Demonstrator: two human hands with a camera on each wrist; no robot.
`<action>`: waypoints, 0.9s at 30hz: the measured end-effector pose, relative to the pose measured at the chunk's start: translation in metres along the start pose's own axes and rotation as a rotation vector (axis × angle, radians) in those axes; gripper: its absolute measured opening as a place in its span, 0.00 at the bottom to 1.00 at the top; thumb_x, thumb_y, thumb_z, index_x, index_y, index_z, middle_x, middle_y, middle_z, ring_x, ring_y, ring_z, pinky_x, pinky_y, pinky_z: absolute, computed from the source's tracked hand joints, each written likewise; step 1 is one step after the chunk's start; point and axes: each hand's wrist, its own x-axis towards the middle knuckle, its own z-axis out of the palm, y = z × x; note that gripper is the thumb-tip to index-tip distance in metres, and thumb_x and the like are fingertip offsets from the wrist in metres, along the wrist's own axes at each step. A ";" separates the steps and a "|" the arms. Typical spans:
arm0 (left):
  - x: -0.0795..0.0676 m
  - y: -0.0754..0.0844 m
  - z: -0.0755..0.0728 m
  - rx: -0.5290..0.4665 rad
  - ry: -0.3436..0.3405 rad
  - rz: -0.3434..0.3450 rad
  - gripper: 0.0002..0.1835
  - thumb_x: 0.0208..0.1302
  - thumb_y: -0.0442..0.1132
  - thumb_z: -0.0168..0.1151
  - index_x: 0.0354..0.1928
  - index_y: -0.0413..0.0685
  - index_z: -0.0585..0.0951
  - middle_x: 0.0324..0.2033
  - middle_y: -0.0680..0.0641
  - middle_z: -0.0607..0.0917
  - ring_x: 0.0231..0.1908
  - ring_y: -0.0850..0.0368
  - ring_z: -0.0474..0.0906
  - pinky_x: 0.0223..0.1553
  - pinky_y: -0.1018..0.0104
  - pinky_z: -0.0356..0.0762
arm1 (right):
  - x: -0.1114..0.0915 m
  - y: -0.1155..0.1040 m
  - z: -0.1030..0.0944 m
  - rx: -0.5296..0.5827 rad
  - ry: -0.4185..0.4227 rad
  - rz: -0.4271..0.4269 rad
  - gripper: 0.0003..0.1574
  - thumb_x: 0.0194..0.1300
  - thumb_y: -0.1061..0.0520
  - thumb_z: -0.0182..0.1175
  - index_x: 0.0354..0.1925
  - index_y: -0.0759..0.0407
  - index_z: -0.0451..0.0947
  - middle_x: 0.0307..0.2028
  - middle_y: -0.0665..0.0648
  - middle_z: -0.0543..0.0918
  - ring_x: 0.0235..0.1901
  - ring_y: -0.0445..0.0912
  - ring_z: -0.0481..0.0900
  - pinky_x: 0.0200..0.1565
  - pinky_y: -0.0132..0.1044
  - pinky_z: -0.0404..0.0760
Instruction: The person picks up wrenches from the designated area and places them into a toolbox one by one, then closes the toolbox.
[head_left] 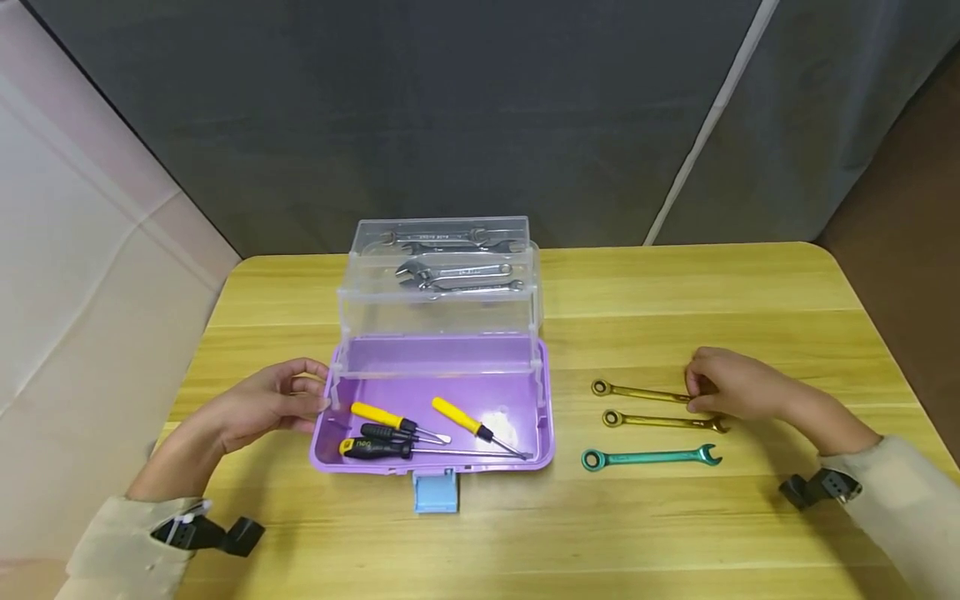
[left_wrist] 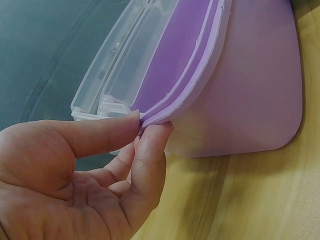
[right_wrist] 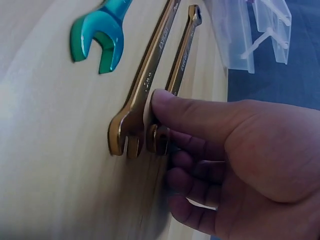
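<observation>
My left hand (head_left: 262,406) pinches the left rim of an open purple toolbox (head_left: 442,392) between thumb and forefinger; the left wrist view shows the thumb on top of the rim (left_wrist: 182,97). On the right, my right hand (head_left: 738,385) holds the open end of the farther gold combination wrench (head_left: 645,392), its thumb over the jaw end in the right wrist view. Just nearer lies a second gold wrench (head_left: 660,421), roughly parallel. A green wrench (head_left: 648,457) lies closest to the front. All three have their ring ends toward the toolbox.
Inside the toolbox lie several screwdrivers, including a yellow-handled one (head_left: 453,414) and a black-handled one (head_left: 375,449). Clear trays (head_left: 442,312) stand raised at the back, with several silver wrenches (head_left: 472,272). A blue latch (head_left: 436,492) hangs at the front. A grey curtain (head_left: 450,125) stands behind the table.
</observation>
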 end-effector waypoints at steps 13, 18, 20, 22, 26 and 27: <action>0.000 -0.001 0.001 -0.010 0.003 -0.007 0.12 0.74 0.27 0.56 0.54 0.42 0.69 0.41 0.49 0.83 0.41 0.54 0.86 0.44 0.62 0.87 | -0.002 0.011 -0.002 0.127 0.024 -0.033 0.15 0.61 0.60 0.73 0.31 0.51 0.74 0.29 0.45 0.71 0.29 0.37 0.66 0.31 0.32 0.67; -0.001 -0.001 0.000 -0.004 0.007 -0.007 0.12 0.74 0.28 0.56 0.54 0.41 0.69 0.41 0.49 0.83 0.41 0.55 0.86 0.44 0.62 0.87 | -0.003 0.013 -0.003 0.167 0.030 -0.013 0.13 0.62 0.60 0.72 0.31 0.51 0.75 0.27 0.44 0.72 0.28 0.36 0.67 0.30 0.32 0.67; -0.001 -0.001 0.000 -0.003 0.008 -0.006 0.12 0.74 0.28 0.56 0.55 0.41 0.68 0.41 0.49 0.83 0.41 0.55 0.86 0.44 0.62 0.87 | -0.004 0.014 -0.003 0.201 0.034 -0.010 0.12 0.63 0.61 0.71 0.33 0.52 0.75 0.27 0.44 0.72 0.28 0.36 0.67 0.30 0.32 0.68; 0.000 -0.001 0.000 -0.002 0.005 -0.003 0.12 0.74 0.28 0.56 0.55 0.41 0.68 0.41 0.49 0.83 0.41 0.55 0.86 0.44 0.62 0.87 | -0.006 0.015 -0.003 0.238 0.048 -0.026 0.10 0.64 0.62 0.70 0.37 0.55 0.76 0.29 0.45 0.73 0.29 0.36 0.69 0.29 0.32 0.70; 0.000 -0.001 0.000 -0.004 -0.002 0.001 0.12 0.74 0.28 0.55 0.55 0.41 0.69 0.41 0.49 0.83 0.41 0.55 0.86 0.44 0.62 0.87 | -0.010 0.017 -0.002 0.334 0.075 -0.037 0.14 0.65 0.63 0.69 0.48 0.60 0.78 0.31 0.49 0.73 0.29 0.39 0.69 0.28 0.33 0.70; 0.000 0.000 0.000 -0.004 -0.002 0.001 0.12 0.74 0.28 0.55 0.55 0.41 0.69 0.41 0.49 0.83 0.41 0.55 0.86 0.44 0.63 0.87 | -0.010 0.018 -0.002 0.357 0.079 -0.039 0.17 0.65 0.63 0.69 0.52 0.61 0.78 0.31 0.49 0.73 0.29 0.39 0.68 0.28 0.34 0.69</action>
